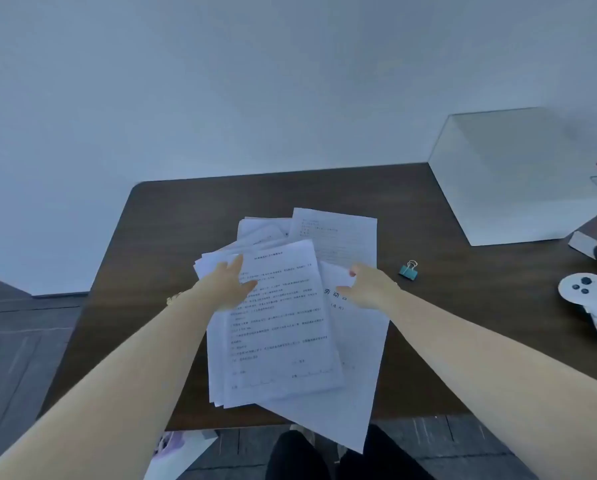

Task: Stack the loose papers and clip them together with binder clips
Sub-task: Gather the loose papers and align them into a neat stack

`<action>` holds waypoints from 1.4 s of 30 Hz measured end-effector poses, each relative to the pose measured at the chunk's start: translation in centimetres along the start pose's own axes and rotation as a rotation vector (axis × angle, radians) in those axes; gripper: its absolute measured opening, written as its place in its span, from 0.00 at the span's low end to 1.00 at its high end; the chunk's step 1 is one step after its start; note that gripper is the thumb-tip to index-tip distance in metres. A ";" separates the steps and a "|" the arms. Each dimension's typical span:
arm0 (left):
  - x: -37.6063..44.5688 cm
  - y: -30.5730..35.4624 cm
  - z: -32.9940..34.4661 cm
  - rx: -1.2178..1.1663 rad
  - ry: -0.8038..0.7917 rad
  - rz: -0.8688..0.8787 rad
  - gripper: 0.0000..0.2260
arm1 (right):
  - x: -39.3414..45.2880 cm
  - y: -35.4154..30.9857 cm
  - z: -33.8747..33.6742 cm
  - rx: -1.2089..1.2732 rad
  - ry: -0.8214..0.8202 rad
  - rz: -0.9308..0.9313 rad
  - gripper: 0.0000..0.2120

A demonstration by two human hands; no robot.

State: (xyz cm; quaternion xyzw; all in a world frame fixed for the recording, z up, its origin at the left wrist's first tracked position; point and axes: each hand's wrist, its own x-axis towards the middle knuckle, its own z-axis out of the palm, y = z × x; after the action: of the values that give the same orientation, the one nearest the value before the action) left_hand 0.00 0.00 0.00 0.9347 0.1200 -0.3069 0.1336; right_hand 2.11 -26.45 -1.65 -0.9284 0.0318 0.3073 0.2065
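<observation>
White printed paper sheets point(276, 323) lie skewed under both flat, open hands; square edges together before reaching right for the teal metal binder clip point(408, 270).

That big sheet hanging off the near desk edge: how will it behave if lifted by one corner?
The sheet is probably floppy: a single thin page, its near corner already past the desk edge. Likely light, so it may slide if the papers on top are pushed. The right hand lies on its upper part, which should hold it.
</observation>
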 end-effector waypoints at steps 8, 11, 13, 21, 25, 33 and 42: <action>1.4 -2.5 4.0 -0.166 -0.046 -0.313 0.44 | 0.7 4.1 3.1 -0.046 -0.059 0.304 0.42; 2.4 -3.6 4.7 -0.214 -0.025 -0.360 0.42 | 1.4 4.1 4.1 0.092 0.027 0.350 0.40; 3.4 -4.4 4.9 -0.275 0.052 -0.369 0.41 | 2.0 3.7 4.6 0.198 0.077 0.336 0.39; 5.9 -5.0 5.5 -0.682 0.176 -0.432 0.44 | 4.8 2.2 5.2 0.444 0.298 0.191 0.32; 6.7 -4.4 6.2 -0.663 0.216 -0.411 0.40 | 6.1 1.0 4.8 0.487 0.309 0.187 0.22; 8.1 -1.3 5.4 -0.449 0.250 -0.454 0.48 | 7.9 -1.1 4.3 0.324 0.277 0.121 0.25; 11.1 0.5 4.7 -0.600 0.338 -0.216 0.23 | 10.1 -2.4 3.7 0.407 0.345 -0.028 0.23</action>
State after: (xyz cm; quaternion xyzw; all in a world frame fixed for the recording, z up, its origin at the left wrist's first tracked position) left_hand 6.28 -0.46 -10.31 0.8734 0.3232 -0.1113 0.3469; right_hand 8.69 -22.09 -9.31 -0.9068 0.1147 0.1291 0.3845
